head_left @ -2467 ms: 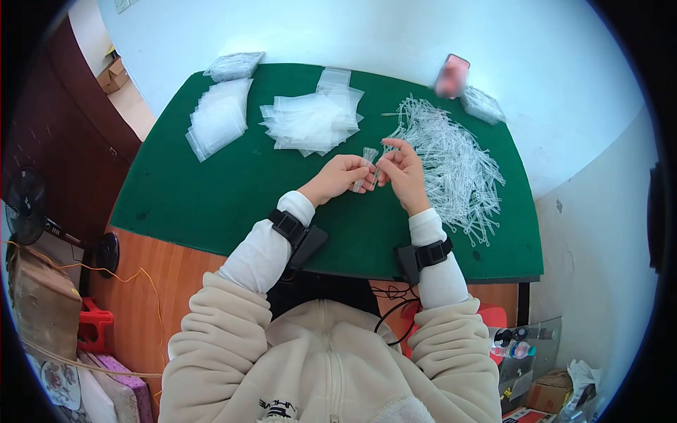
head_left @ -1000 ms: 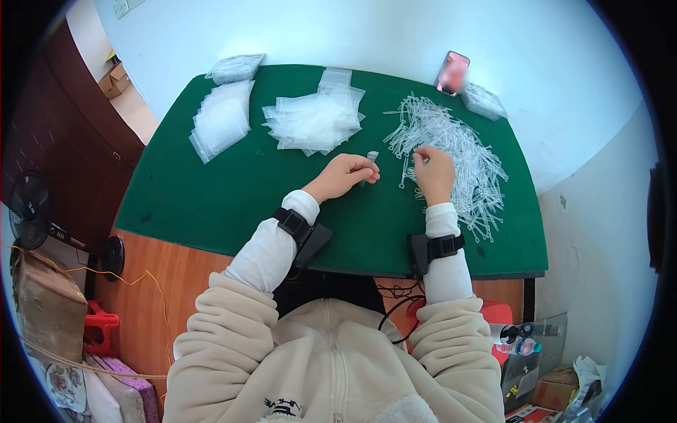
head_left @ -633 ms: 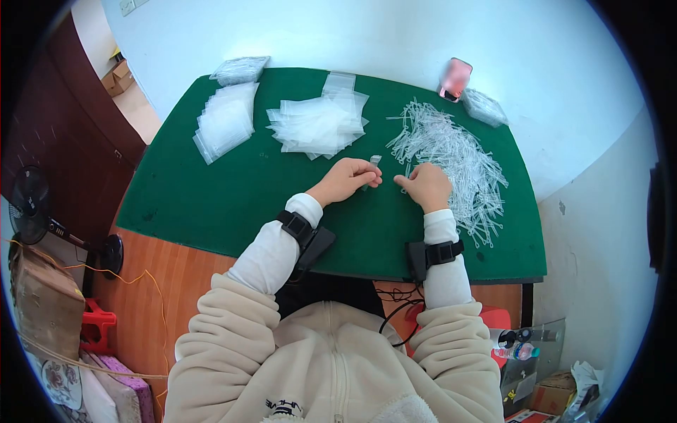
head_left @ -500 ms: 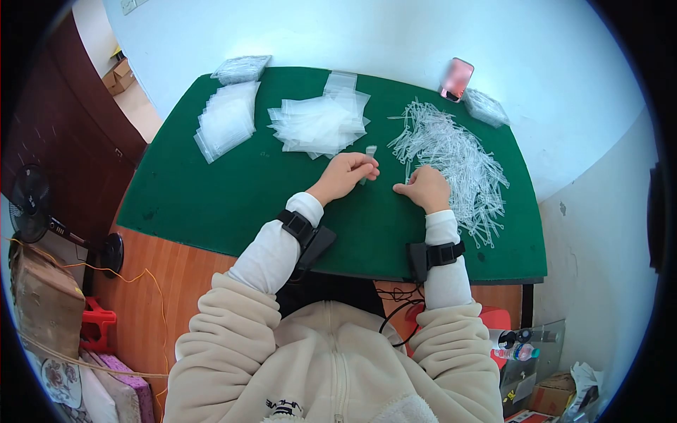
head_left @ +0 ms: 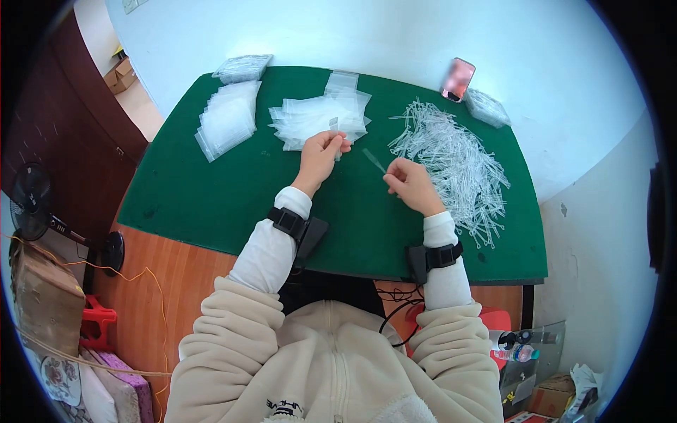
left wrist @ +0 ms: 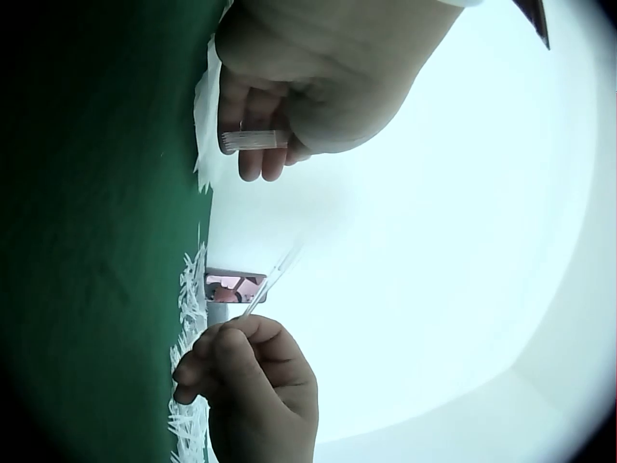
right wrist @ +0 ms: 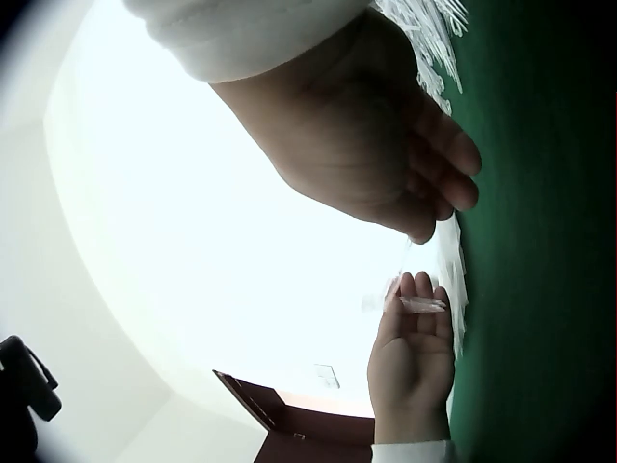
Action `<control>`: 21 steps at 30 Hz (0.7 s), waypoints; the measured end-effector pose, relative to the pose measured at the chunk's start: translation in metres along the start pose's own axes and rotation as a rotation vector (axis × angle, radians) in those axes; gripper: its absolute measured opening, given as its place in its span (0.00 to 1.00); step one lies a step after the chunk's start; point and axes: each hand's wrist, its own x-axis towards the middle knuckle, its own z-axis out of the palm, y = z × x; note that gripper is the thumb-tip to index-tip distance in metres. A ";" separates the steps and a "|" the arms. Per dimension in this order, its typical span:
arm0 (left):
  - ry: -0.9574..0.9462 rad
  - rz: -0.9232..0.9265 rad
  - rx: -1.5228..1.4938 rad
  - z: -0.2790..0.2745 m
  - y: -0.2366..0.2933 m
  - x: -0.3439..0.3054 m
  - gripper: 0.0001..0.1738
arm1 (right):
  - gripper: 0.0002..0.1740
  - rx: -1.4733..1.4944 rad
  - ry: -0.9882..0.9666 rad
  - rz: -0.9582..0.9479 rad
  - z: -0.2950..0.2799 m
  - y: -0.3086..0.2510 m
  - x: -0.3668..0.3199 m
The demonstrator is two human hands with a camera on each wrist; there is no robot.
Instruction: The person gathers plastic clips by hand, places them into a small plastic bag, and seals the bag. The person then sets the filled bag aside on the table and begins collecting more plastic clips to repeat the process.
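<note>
In the head view my left hand point(head_left: 319, 161) is at the near edge of the middle stack of clear plastic bags point(head_left: 310, 116). It holds a small bundle of clear plastic sticks point(left wrist: 255, 140) between thumb and fingers, the ends jutting out past the fingers. My right hand point(head_left: 415, 185), beside the left edge of the pile of loop-ended clear plastic sticks point(head_left: 455, 166), pinches a few more of these sticks point(head_left: 374, 161) by one end. Their far ends point toward the left hand, and a gap lies between the two hands.
Another fanned stack of clear bags point(head_left: 229, 120) lies on the left of the green table point(head_left: 211, 201). Filled packs stand at the back left point(head_left: 242, 68) and back right point(head_left: 486, 108). A pink phone point(head_left: 458, 79) leans against the wall behind the pile.
The hands were together 2.5 seconds ago, then my right hand went to the pile. It now holds sticks out to the left, and my left hand has moved left and back with its bundle.
</note>
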 end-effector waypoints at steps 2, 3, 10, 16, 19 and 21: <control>-0.007 -0.022 0.000 -0.001 0.002 0.001 0.14 | 0.03 -0.008 -0.030 -0.066 0.003 0.000 0.001; -0.011 -0.046 0.001 -0.002 0.002 0.001 0.14 | 0.02 -0.017 -0.064 -0.132 0.005 0.001 0.001; -0.417 -0.352 0.001 0.006 0.014 -0.011 0.13 | 0.03 -0.090 0.026 -0.404 0.007 0.002 0.004; -0.642 -0.441 -0.061 0.011 0.024 -0.017 0.14 | 0.08 -0.012 0.278 -0.352 0.006 0.000 0.004; -0.652 -0.444 -0.078 0.011 0.026 -0.018 0.14 | 0.09 -0.011 0.314 -0.379 0.006 0.002 0.005; -0.650 -0.442 -0.088 0.013 0.027 -0.019 0.14 | 0.09 -0.011 0.326 -0.396 0.005 0.003 0.004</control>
